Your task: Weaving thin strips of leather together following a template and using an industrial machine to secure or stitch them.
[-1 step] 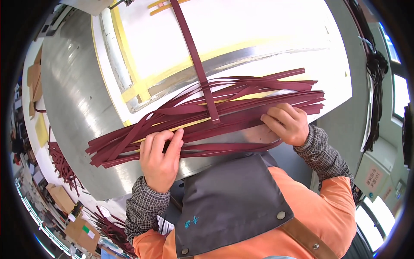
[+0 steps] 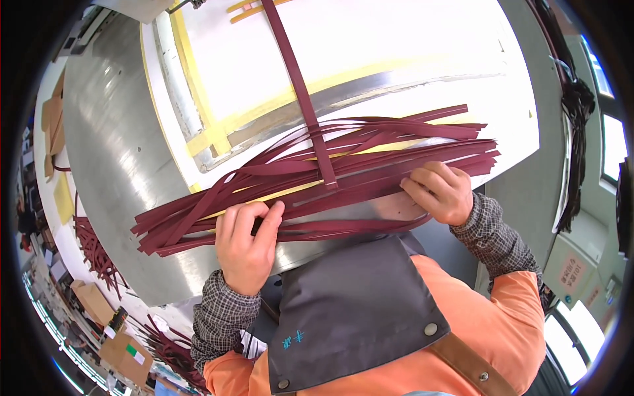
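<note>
A loose bundle of long maroon straps lies across the near part of the work surface, cut ends fanning out at both sides. My left hand pinches the near straps left of the middle, thumb and fingers closed round their edge. Farther right, my right hand grips the same straps with curled fingers; its fingertips press on them. Between the hands stretches a flat section of maroon strap. One single long strap crosses over the bundle from the far side, its near end lying between my hands.
Beneath is a curved metal table partly covered by a white board with yellow tape. Two tan strips lie at the far edge. More maroon straps and cardboard boxes are at the left.
The straps between my hands have shifted very slightly toward me, and my left hand has moved a touch with them. Otherwise the scene looks the same.
</note>
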Demonstrator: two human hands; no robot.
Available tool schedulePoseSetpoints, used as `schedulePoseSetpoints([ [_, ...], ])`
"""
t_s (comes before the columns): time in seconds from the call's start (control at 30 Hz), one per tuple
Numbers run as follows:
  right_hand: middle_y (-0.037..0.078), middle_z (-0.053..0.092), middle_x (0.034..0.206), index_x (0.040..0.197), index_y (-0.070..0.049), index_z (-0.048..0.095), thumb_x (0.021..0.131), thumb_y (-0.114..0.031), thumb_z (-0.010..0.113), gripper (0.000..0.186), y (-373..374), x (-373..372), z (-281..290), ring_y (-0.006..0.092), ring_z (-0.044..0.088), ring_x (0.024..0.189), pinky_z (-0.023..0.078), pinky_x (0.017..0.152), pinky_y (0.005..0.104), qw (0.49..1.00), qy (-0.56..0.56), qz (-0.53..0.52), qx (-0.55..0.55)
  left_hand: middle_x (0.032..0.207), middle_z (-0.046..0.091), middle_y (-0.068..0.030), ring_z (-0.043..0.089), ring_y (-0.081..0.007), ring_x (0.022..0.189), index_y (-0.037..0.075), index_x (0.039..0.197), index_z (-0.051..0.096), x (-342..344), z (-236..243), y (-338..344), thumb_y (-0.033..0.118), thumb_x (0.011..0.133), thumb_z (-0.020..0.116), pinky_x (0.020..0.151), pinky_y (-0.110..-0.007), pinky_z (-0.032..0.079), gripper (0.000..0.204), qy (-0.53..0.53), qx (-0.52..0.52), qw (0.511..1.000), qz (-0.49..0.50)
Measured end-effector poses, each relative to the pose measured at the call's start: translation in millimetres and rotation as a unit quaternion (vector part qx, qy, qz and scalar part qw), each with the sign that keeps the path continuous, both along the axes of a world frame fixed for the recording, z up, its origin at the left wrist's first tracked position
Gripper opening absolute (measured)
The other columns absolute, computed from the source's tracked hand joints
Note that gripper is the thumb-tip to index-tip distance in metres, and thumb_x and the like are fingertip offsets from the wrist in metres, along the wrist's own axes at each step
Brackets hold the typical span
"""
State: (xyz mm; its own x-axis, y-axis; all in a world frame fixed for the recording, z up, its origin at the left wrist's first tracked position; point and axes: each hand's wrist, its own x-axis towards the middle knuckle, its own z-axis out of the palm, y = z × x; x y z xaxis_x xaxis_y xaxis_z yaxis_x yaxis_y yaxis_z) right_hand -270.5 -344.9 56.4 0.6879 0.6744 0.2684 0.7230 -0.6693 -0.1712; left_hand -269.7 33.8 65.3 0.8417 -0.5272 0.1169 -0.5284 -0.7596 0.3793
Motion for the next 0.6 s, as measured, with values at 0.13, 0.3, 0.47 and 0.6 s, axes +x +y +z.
schedulePoseSetpoints([
  [0.13, 0.008, 0.067, 0.103, 0.103, -0.005, 0.074, 0.067, -0.01, 0.07, 0.037, -3.7, -11.9, -3.1, 0.0202, 0.069, 0.089, 0.056, 0.055, 0.028, 1.0, -0.005, 0.025, 0.016, 0.108, 0.066, -0.0032, 0.063, -0.0256, 0.097, 0.01, 0.116, 0.079, -9.0, -6.8, 5.8, 0.006, 0.077, 0.077, 0.08, -0.043, 0.048, 0.039, -0.031, -0.006, 0.999, -0.036],
  [0.3, 0.003, 0.067, 0.102, 0.108, -0.009, 0.076, 0.077, -0.025, 0.084, 0.036, -6.1, -34.7, -7.9, 0.017, 0.066, 0.085, 0.053, 0.055, 0.0264, 0.998, 0.021, 0.006, 0.061, 0.124, 0.068, -0.01, 0.065, -0.031, 0.108, 0.009, 0.123, 0.077, -19.1, -13.5, 13.7, 0.042, 0.097, 0.073, 0.092, -0.047, 0.05, 0.042, -0.021, -0.019, 0.998, -0.061],
  [0.47, 0.0, 0.065, 0.103, 0.113, -0.012, 0.076, 0.078, -0.029, 0.088, 0.041, -8.8, -63.6, -14.1, 0.0143, 0.059, 0.077, 0.052, 0.055, 0.0258, 0.996, 0.078, -0.004, 0.045, 0.124, 0.069, -0.0068, 0.065, -0.0279, 0.109, 0.014, 0.125, 0.077, -23.7, -23.1, 16.3, 0.033, 0.09, 0.081, 0.091, -0.046, 0.05, 0.04, -0.04, -0.022, 0.997, -0.054],
  [0.6, 0.0, 0.064, 0.104, 0.117, -0.013, 0.076, 0.078, -0.024, 0.087, 0.042, -2.9, -73.6, -14.6, 0.0139, 0.06, 0.078, 0.052, 0.056, 0.0252, 0.997, 0.065, -0.029, 0.039, 0.123, 0.069, -0.0067, 0.065, -0.0277, 0.108, 0.014, 0.126, 0.077, -23.5, -23.4, 13.6, 0.028, 0.089, 0.082, 0.09, -0.045, 0.05, 0.04, -0.043, -0.018, 0.998, -0.042],
])
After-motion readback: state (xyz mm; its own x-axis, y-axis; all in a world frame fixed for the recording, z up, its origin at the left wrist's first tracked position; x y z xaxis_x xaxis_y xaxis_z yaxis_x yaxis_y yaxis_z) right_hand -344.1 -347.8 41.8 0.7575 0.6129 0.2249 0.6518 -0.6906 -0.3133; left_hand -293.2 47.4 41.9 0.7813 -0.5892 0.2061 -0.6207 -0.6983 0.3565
